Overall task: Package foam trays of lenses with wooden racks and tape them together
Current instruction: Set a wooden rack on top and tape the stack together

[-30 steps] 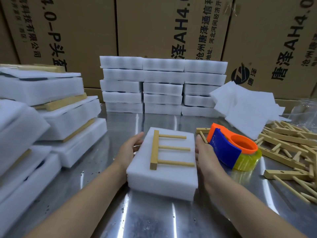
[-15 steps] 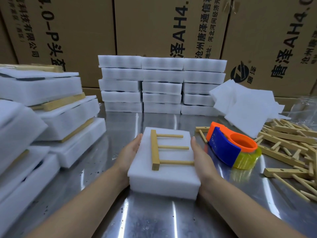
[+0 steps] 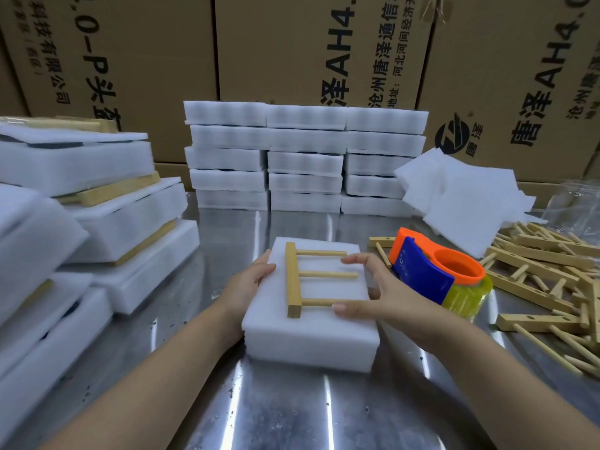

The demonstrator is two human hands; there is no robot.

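- Saw a tray (image 3: 311,332) lying flat on the worktop (image 3: 292,410), centre front, one short side toward the camera.
- Saw a rack (image 3: 293,280) lying on top of it, bar to the left, three pegs pointing right.
- Found the left hand (image 3: 250,284) cupping the tray's left edge, fingertips curled over onto the top face.
- Found the right hand (image 3: 383,303) spread and unclenched over the right edge, thumb on the foam by the nearest peg, forefinger touching the tip of the farthest peg.
- Noted a tape dispenser (image 3: 422,274), orange and blue with a yellowish roll, on the worktop just beside the right hand.
- Noted loose racks (image 3: 545,274) heaped at the far right.
- Noted foam sheets (image 3: 464,203) piled behind the heap, with a clear bag (image 3: 571,196) beside them.
- Counted three columns of stacked trays (image 3: 305,157) at the back centre.
- Noted side piles (image 3: 97,228) of foam and wooden bars at the left, blurred near the frame edge.
- Noted printed cartons (image 3: 292,43) behind everything.
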